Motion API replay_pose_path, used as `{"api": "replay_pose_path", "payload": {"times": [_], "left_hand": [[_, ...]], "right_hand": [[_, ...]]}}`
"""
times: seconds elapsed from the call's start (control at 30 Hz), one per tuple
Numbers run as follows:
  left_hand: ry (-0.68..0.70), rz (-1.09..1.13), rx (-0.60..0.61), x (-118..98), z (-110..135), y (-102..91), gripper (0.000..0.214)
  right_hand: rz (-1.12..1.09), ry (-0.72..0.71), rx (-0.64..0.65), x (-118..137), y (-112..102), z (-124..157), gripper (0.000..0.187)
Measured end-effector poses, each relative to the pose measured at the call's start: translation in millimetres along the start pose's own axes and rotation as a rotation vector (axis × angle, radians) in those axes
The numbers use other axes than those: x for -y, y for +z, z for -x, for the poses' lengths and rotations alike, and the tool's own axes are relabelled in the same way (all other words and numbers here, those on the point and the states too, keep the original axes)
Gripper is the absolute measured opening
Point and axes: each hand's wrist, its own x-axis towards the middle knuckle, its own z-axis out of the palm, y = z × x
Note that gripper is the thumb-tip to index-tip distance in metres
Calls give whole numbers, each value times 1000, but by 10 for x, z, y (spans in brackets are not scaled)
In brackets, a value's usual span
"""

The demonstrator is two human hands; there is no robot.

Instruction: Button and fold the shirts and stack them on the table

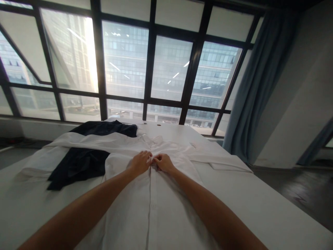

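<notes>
On a white tabletop (273, 208): white shirt (159, 208), front up, with one sleeve (91, 141) across a dark garment (80, 166).
Left hand (141, 162) and right hand (163, 162) close together at the front placket (153, 194), just below the collar (156, 140); grip of each pinched on cloth; buttons, if any, too small to make out. Recommended handling: light fingertip pinch, both front edges level and evenly lapped, slack cloth around the fingers, no sideways tug, lower front straight, against puckers or skew.

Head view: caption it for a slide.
Left hand and right hand close together on the front of a white shirt.
</notes>
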Motion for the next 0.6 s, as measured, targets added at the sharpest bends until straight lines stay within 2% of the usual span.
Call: {"api": "replay_pose_path", "payload": {"times": [0.07, 0.13, 0.23, 0.33, 0.4, 0.5, 0.6], "left_hand": [[122, -36, 21, 41, -1, 29, 29], [181, -75, 99, 91, -4, 61, 36], [118, -113, 295, 145, 5, 87, 53], [56, -111, 455, 156, 28, 71, 66], [52, -95, 503, 157, 19, 38, 74], [113, -3, 518, 199, -97, -36, 77], [100, 21, 350, 340, -337, -87, 59]], "right_hand": [[200, -95, -74, 9, -51, 21, 22], [409, -146, -76, 6, -120, 52, 36], [586, -31, 136, -32, -225, 99, 68], [594, 79, 382, -87, -328, 108, 84], [586, 69, 441, -113, -409, 71, 93], [557, 39, 422, -151, -542, -66, 95], [541, 61, 236, -236, -630, -266, 70]]}}
